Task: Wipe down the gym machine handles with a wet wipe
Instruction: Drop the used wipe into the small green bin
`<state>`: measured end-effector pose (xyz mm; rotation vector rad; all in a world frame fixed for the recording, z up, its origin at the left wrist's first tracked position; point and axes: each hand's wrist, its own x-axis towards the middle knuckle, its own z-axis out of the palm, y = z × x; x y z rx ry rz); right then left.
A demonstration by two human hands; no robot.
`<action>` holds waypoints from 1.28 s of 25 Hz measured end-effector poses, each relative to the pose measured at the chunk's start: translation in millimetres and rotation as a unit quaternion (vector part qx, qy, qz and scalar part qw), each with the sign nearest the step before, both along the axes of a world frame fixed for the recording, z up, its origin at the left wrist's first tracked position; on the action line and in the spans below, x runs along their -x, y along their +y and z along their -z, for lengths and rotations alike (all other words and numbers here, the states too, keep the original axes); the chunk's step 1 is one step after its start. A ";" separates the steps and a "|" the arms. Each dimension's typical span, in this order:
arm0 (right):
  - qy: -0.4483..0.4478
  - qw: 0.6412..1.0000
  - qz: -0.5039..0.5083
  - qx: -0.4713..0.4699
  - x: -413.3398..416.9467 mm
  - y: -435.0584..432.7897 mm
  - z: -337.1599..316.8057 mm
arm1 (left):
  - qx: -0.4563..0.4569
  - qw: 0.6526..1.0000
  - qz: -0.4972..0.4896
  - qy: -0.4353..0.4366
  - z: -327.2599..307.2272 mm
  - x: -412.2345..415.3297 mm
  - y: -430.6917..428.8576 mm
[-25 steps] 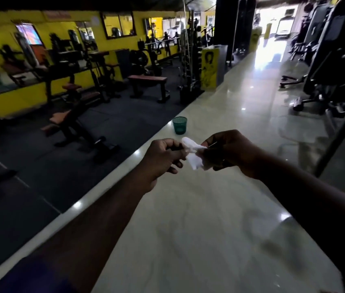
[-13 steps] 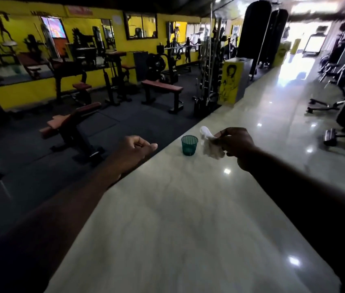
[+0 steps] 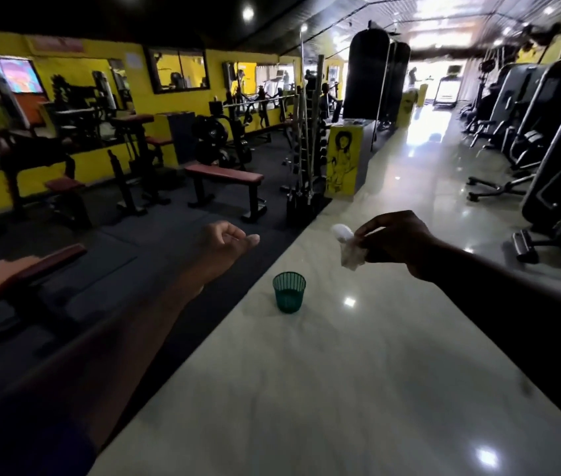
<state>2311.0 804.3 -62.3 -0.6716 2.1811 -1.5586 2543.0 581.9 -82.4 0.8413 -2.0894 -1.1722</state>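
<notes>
My right hand [image 3: 395, 240] pinches a crumpled white wet wipe [image 3: 349, 247] in the air above the glossy pale floor strip [image 3: 340, 389]. Stretched forward on the left, my left hand [image 3: 224, 247] has its fingers curled in a loose fist and holds nothing. Both hands are apart. Dark gym machines [image 3: 553, 159] with handles and levers stand along the right side, well beyond my reach.
A small green mesh bin [image 3: 289, 292] stands on the pale floor between my hands. Red-padded benches [image 3: 225, 176], weight racks and a bar stand [image 3: 303, 156] fill the dark mat area on the left. A yellow pillar box [image 3: 342, 163] and punching bags [image 3: 368, 73] stand ahead.
My hands have come apart: the left let go of the wipe and moved left, the right keeps the wipe. The view has lifted, and the green bin now sits lower in the frame.
</notes>
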 end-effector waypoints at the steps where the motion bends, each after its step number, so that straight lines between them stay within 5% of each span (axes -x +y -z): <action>1: -0.010 1.000 -0.008 0.008 27.7 -22.2 3.9 | 0.005 1.000 0.011 -0.007 2.3 32.5 -25.3; 9: -0.111 0.990 -0.037 0.079 266.7 -236.0 57.5 | 0.011 0.998 0.026 -0.059 42.7 271.1 -231.7; 21: -0.083 0.989 -0.035 -0.115 491.6 -563.3 192.3 | -0.102 0.985 0.033 -0.135 179.3 513.2 -551.5; 27: -0.133 0.973 0.048 -0.184 566.5 -655.7 298.7 | -0.123 0.961 0.067 -0.238 264.8 639.6 -651.9; 32: -0.124 0.950 0.024 -0.285 631.4 -716.8 397.3 | -0.145 0.946 0.059 -0.283 339.0 722.1 -698.6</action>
